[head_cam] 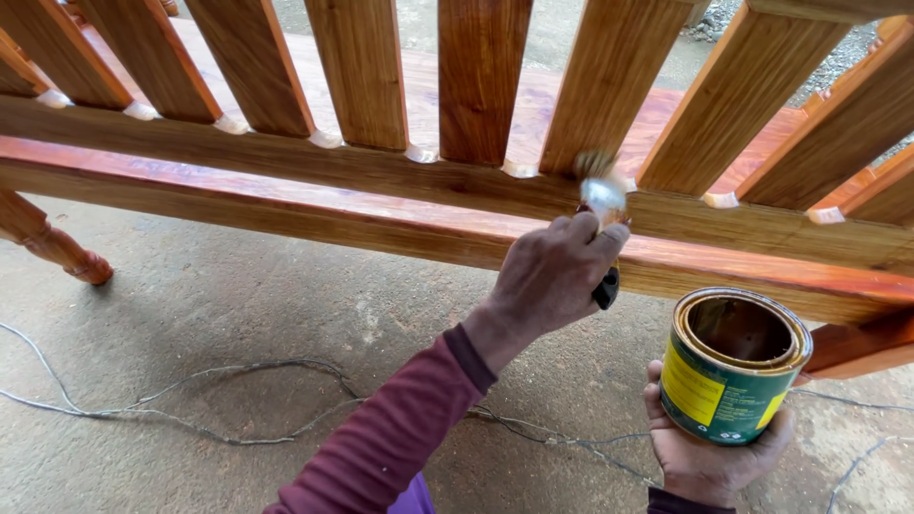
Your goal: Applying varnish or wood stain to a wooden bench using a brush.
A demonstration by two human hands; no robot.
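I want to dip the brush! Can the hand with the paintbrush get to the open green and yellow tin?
Probably yes. The left hand holding the paintbrush is close to the open green and yellow tin, which the right hand holds up with its mouth uncovered and nothing between them.

green-yellow can [728, 376], reddish-brown bench [381, 205], maroon sleeve [390, 438]

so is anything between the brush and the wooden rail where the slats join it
Nothing visible: the left hand holds the brush with its bristles right at the rail, between two slats.
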